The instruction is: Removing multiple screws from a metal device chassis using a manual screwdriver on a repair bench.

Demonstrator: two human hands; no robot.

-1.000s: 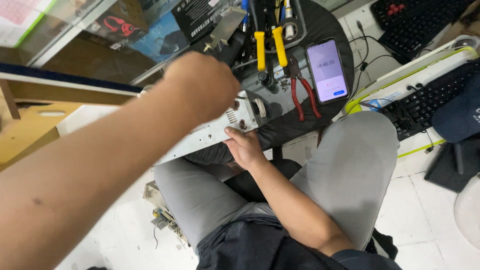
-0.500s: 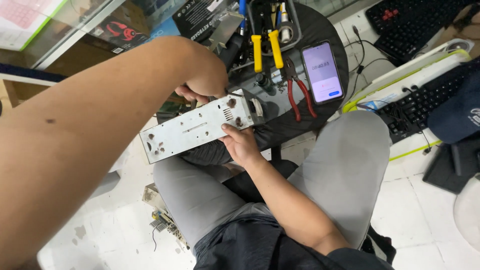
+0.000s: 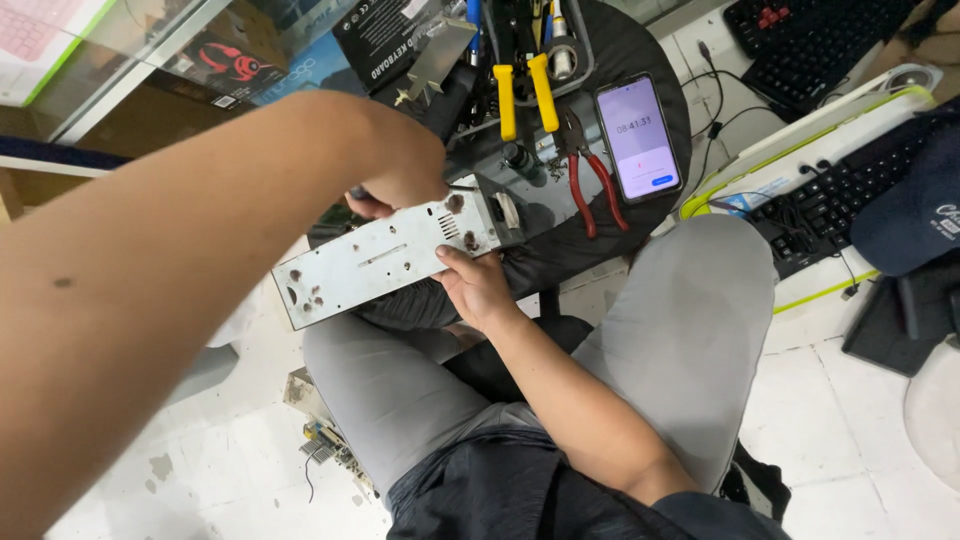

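A tool tray point(image 3: 575, 70) sits at the far side of the round black table point(image 3: 650, 40), and in it stand tools with yellow handles point(image 3: 525, 90) and a silver tool — I cannot tell what else is inside. Just beside the tray lie red pliers point(image 3: 590, 180) and a phone point(image 3: 638, 135) with its screen lit. The long grey metal box point(image 3: 385, 255) is held up over the person's lap, tilted, with one end near the table edge. It has small holes and rusty spots on its flat side. The right hand point(image 3: 475, 290) is under the box, palm up, with its fingers and thumb clamped on the lower edge. The left hand point(image 3: 395, 170) comes in on a long bare arm from the left and rests at the top back of the box, curled into a fist — something thin and dark pokes out of it, but I cannot tell what it is. Black keyboards point(image 3: 830, 195) lie on the floor to the right, near a dark blue cap point(image 3: 920, 215).
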